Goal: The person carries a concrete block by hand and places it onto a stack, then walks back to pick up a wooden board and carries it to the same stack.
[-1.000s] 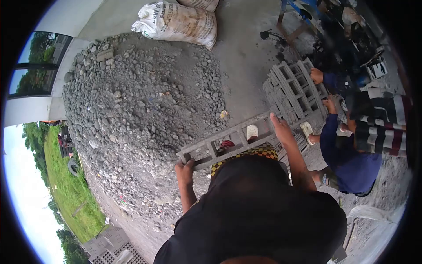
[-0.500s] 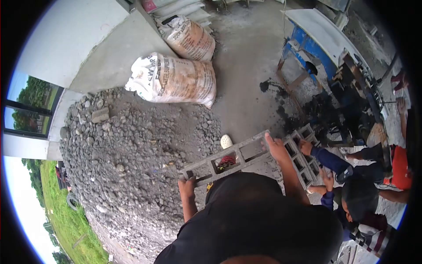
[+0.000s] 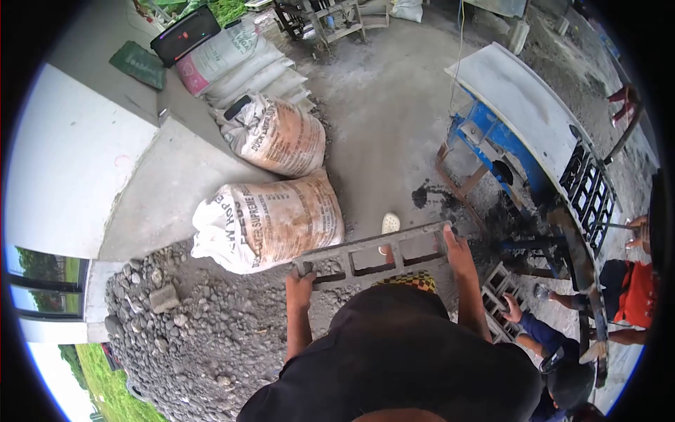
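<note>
Gripping block [image 3: 397, 256] between left hand [image 3: 300, 284] and right hand [image 3: 456, 250].

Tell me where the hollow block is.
Head view, near centre: the hollow block is held between left hand and right hand, just below the pale shoe in frame.

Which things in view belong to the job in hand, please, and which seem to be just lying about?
Belong to the job:
long grey hollow concrete block, gripped by the left hand and right hand
likely also grey hollow blocks beside a co-worker's hand

Apparently just lying about:
brown-stained white printed sacks
grey gravel heap
black rectangular box
</note>
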`<state>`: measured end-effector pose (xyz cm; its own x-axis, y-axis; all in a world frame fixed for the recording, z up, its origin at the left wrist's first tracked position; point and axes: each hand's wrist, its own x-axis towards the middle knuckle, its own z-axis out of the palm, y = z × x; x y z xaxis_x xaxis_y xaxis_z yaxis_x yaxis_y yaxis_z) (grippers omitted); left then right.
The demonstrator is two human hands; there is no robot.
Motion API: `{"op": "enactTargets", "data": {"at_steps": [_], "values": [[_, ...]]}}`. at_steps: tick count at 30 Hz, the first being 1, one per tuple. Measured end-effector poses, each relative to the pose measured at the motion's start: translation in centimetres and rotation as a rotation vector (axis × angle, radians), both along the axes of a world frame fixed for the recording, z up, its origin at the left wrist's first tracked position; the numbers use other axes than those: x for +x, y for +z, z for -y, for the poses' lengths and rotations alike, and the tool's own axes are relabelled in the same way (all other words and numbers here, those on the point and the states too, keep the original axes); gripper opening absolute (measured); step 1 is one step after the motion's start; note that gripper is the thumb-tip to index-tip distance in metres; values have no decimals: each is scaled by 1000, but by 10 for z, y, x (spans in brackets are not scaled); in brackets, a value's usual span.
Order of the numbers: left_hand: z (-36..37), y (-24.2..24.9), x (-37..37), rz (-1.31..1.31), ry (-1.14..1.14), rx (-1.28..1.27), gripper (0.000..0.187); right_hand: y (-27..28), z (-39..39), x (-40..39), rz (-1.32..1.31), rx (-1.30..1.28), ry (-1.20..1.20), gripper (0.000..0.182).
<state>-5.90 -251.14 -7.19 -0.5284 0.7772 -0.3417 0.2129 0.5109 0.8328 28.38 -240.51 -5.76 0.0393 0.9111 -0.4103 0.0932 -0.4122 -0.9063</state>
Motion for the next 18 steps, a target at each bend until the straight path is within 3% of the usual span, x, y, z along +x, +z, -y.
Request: {"op": "enactTargets", "data": {"at_steps": [4, 10, 14, 18], "values": [[-112, -27, -25, 123, 59, 75, 10, -1, -119, -20, 96, 36, 16, 53], [-246, 13, -37, 112, 128, 75, 13, 23, -282, -57, 58, 136, 169, 48], [-329, -1, -63, 144, 223, 123, 18, 30, -381, -78, 125, 134, 310, 49], [-445, 8, -95, 55, 114, 53, 18, 20, -476, -101, 249, 210, 379, 46]]}}
